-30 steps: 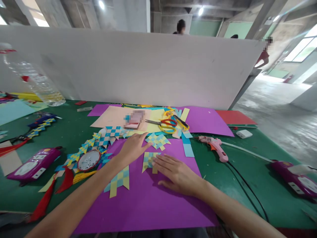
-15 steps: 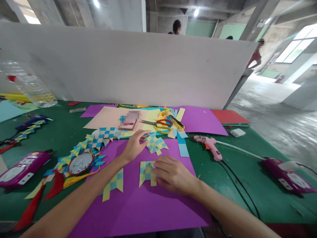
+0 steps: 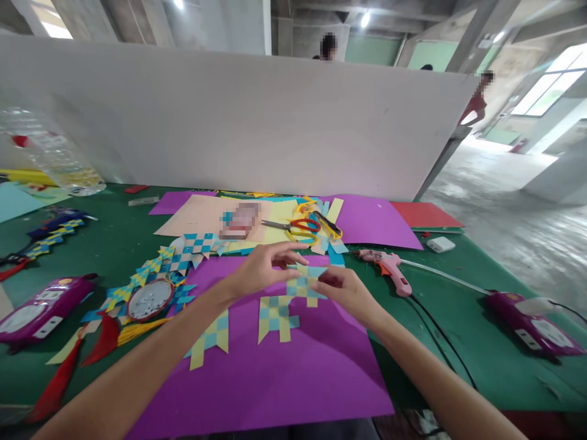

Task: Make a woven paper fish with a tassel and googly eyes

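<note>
A small blue-and-yellow checkered woven paper piece [image 3: 303,285] is between my two hands, above the purple sheet [image 3: 257,385]. My left hand [image 3: 262,269] has its thumb and fingertips closed at the piece's left edge. At the right edge, my right hand [image 3: 343,292] pinches it, thumb over the paper. A second woven piece [image 3: 275,319] lies on the purple sheet just below. Another woven piece [image 3: 211,339] rests to the left, partly hidden by my left forearm.
Scissors [image 3: 293,226] lie beyond my hands on pale paper sheets. A pink hot glue gun [image 3: 387,266] with its cord is at the right. Purple power strips [image 3: 46,311] sit on both sides. A round tasselled ornament [image 3: 149,299] lies left. A white partition [image 3: 229,122] stands behind.
My left hand has moved right. My right hand has moved up and right, off the lower woven piece and onto the upper one. That upper piece has shifted right and toward me.
</note>
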The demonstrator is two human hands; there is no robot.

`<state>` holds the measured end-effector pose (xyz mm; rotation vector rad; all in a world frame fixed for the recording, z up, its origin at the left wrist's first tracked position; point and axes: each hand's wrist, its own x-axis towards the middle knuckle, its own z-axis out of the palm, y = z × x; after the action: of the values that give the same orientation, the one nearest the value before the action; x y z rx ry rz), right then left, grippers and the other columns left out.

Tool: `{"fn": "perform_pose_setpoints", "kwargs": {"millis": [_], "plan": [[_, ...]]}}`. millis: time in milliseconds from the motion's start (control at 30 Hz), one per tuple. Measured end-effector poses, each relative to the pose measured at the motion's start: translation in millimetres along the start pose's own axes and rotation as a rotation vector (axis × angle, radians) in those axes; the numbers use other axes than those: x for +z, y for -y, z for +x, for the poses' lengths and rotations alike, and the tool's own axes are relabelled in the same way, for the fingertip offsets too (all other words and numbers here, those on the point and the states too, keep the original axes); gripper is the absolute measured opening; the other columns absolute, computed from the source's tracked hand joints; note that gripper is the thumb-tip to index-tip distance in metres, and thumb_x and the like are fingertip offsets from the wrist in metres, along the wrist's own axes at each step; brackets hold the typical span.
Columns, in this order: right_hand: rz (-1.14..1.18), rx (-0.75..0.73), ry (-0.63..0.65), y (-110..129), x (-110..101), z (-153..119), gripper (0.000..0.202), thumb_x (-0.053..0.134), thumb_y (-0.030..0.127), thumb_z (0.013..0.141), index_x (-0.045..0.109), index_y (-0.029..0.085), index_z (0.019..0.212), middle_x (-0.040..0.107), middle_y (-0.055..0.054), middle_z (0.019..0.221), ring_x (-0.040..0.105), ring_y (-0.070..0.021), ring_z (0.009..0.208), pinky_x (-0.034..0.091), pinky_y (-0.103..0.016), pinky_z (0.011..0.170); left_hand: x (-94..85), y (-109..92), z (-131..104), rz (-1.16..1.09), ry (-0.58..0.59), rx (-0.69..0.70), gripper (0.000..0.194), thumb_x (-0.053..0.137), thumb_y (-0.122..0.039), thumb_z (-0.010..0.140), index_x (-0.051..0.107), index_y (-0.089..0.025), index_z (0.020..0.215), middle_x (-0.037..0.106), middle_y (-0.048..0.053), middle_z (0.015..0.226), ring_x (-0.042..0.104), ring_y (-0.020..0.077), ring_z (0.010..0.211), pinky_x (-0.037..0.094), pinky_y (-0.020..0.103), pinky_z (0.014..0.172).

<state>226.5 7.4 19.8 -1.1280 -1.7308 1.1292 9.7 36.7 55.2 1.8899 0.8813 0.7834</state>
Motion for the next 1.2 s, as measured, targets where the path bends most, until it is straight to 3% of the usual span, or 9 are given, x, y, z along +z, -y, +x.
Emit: {"fn": "perform_pose_setpoints", "kwargs": {"millis": [100, 200, 333, 467, 567, 667, 900, 1033, 1200], "plan": [[0.013, 0.083, -0.072, -3.3, 0.2, 0.2, 0.042, 0.068, 0.048, 0.074, 0.049, 0.018, 0.053, 0.039, 0.006, 0.05, 0.032, -0.0075, 0.049, 0.024, -0.023, 0.046, 4.8, -1.8, -4.0, 0.101, -0.074, 0.021, 0.051, 0.063, -0.036, 0.085, 0.052, -0.021, 0.133, 0.07, 0.007, 0.111, 0.068, 0.0202, 0.096, 0.056, 0.033, 0.085], [0.034, 0.103, -0.134, -7.3, -5.6, 2.7, 0.04, 0.068, 0.05, 0.074, 0.053, 0.018, 0.056, 0.04, 0.006, 0.052, 0.032, -0.008, 0.051, 0.024, -0.024, 0.048, 2.9, 0.9, -18.6, 0.414, -0.108, -0.069, 0.049, 0.051, -0.05, 0.091, 0.052, -0.024, 0.133, 0.069, 0.008, 0.116, 0.068, 0.0226, 0.098, 0.055, 0.035, 0.084], [0.057, 0.111, -0.205, -12.2, -14.0, 7.3, 0.038, 0.065, 0.053, 0.076, 0.06, 0.016, 0.063, 0.047, 0.003, 0.058, 0.037, -0.0094, 0.056, 0.028, -0.024, 0.051, 14.9, 19.4, -55.1, 0.859, 0.122, -0.095, 0.074, 0.053, -0.068, 0.081, 0.051, -0.019, 0.136, 0.057, 0.017, 0.134, 0.054, 0.0355, 0.122, 0.045, 0.049, 0.099], [0.072, 0.106, -0.243, -18.4, -15.8, 10.7, 0.039, 0.064, 0.054, 0.076, 0.062, 0.017, 0.067, 0.05, 0.002, 0.062, 0.04, -0.0106, 0.058, 0.032, -0.025, 0.053, 44.5, 46.0, -83.5, 1.045, 0.122, 0.094, 0.082, 0.042, -0.073, 0.083, 0.044, -0.017, 0.142, 0.043, 0.019, 0.147, 0.037, 0.0356, 0.137, 0.027, 0.053, 0.111], [0.068, 0.104, -0.242, -22.4, -14.2, 11.7, 0.039, 0.064, 0.055, 0.075, 0.061, 0.017, 0.065, 0.051, 0.002, 0.062, 0.04, -0.0106, 0.058, 0.033, -0.025, 0.053, 58.4, 50.5, -83.6, 1.073, 0.16, 0.19, 0.082, 0.034, -0.072, 0.086, 0.035, -0.018, 0.147, 0.033, 0.017, 0.152, 0.027, 0.0314, 0.143, 0.017, 0.051, 0.116], [0.051, 0.106, -0.245, -23.4, -13.0, 11.4, 0.039, 0.065, 0.054, 0.075, 0.06, 0.016, 0.063, 0.049, 0.002, 0.061, 0.039, -0.0103, 0.057, 0.033, -0.025, 0.053, 60.1, 38.1, -71.4, 1.062, 0.235, 0.262, 0.081, 0.032, -0.071, 0.087, 0.035, -0.017, 0.147, 0.031, 0.017, 0.153, 0.022, 0.0322, 0.144, 0.011, 0.055, 0.116], [0.056, 0.117, -0.255, -16.9, -15.8, 10.2, 0.046, 0.067, 0.055, 0.073, 0.05, 0.018, 0.052, 0.04, 0.004, 0.053, 0.033, -0.0089, 0.053, 0.026, -0.025, 0.049, 64.5, 10.0, -69.7, 0.96, 0.203, 0.357, 0.062, 0.04, -0.051, 0.096, 0.035, -0.017, 0.147, 0.042, 0.014, 0.148, 0.036, 0.027, 0.139, 0.017, 0.048, 0.118], [0.087, 0.116, -0.224, -14.5, -15.6, 10.7, 0.04, 0.067, 0.056, 0.072, 0.061, 0.016, 0.07, 0.047, 0.004, 0.055, 0.038, -0.009, 0.051, 0.03, -0.024, 0.047, 71.8, 9.0, -78.5, 0.907, 0.304, 0.395, 0.063, 0.045, -0.05, 0.095, 0.035, -0.016, 0.147, 0.043, 0.013, 0.147, 0.039, 0.025, 0.138, 0.023, 0.043, 0.117], [0.049, 0.114, -0.185, -18.8, -7.7, 14.2, 0.04, 0.066, 0.05, 0.073, 0.066, 0.015, 0.091, 0.062, 0.0, 0.066, 0.052, -0.0109, 0.054, 0.04, -0.023, 0.048, 68.9, 0.5, -76.4, 0.831, 0.433, 0.43, 0.06, 0.045, -0.043, 0.097, 0.031, -0.016, 0.149, 0.038, 0.011, 0.15, 0.032, 0.0228, 0.141, 0.016, 0.042, 0.12]]}}
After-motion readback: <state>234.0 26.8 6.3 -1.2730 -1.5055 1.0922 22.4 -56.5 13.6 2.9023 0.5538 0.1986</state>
